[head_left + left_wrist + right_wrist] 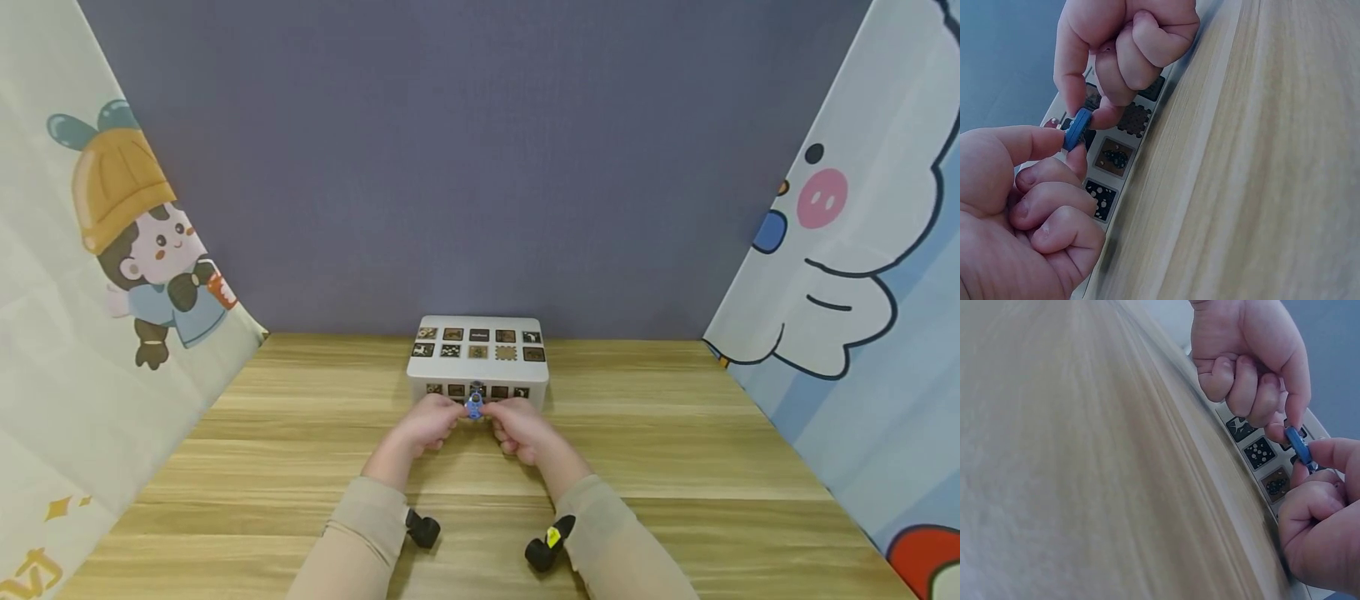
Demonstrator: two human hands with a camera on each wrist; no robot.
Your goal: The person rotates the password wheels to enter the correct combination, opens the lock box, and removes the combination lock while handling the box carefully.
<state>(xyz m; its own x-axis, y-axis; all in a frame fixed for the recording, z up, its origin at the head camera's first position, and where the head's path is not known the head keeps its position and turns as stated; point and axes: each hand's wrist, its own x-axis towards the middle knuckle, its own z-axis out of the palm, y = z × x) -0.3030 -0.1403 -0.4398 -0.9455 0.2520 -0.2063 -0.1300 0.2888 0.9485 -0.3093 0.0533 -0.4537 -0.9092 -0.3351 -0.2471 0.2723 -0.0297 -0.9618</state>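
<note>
A white box (477, 368) with small square pictures on its lid and front stands closed at the far side of the table. At the middle of its front is a metal clasp (476, 387), with a small blue padlock (474, 406) at it. My left hand (431, 423) pinches the padlock's left side between thumb and forefinger, the other fingers curled in. From the right, my right hand (522, 429) pinches the same padlock (1077, 129), its other fingers folded too. Whether the shackle is through the clasp is too small to tell.
The wood-grain table (645, 467) stretches around the box. A grey-blue panel (480, 167) rises close behind it. Printed cartoon sheets (847, 275) flank the table on both sides. Each sleeved wrist carries a small black camera (422, 530).
</note>
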